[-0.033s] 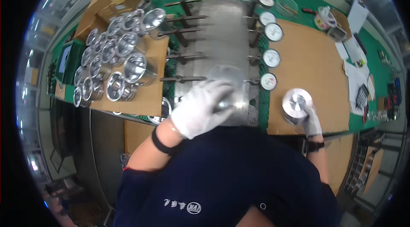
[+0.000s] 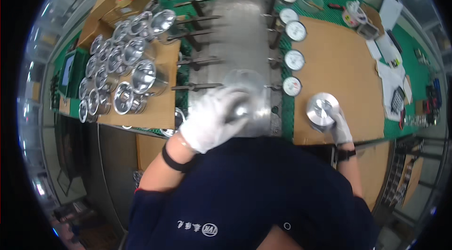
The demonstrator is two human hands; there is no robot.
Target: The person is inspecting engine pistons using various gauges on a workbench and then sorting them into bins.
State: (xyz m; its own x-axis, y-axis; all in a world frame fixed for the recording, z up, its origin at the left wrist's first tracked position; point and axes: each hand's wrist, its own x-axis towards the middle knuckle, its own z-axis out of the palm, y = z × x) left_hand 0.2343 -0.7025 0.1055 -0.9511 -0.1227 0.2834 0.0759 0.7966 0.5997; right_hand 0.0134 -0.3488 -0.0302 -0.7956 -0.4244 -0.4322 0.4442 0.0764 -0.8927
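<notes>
My left hand (image 2: pixel 212 120), in a white glove and blurred by motion, is closed around a shiny round metal part (image 2: pixel 241 110) over the near end of a steel plate (image 2: pixel 238 38). Its fingers partly cover the part, so its full shape is hidden. A pale, round, see-through blur shows just beyond the fingers. Over the cardboard on the right, my gloved right hand (image 2: pixel 341 128) grips the side of a turned metal cup-like part (image 2: pixel 322 110), with its flat ringed face up. Dial gauges (image 2: pixel 294 60) stand along the plate's right edge.
Several shiny metal cups (image 2: pixel 143 77) crowd a cardboard sheet on the left. Clamp-like holders (image 2: pixel 200 61) line the plate's left side. Papers (image 2: pixel 391 85), a tub of small items (image 2: pixel 354 15) and a clear dish (image 2: pixel 310 0) lie to the right and back. Green matting covers the bench.
The whole view has shifted slightly, so the bench appears a little further left and higher. Both hands keep nearly the same places and grips.
</notes>
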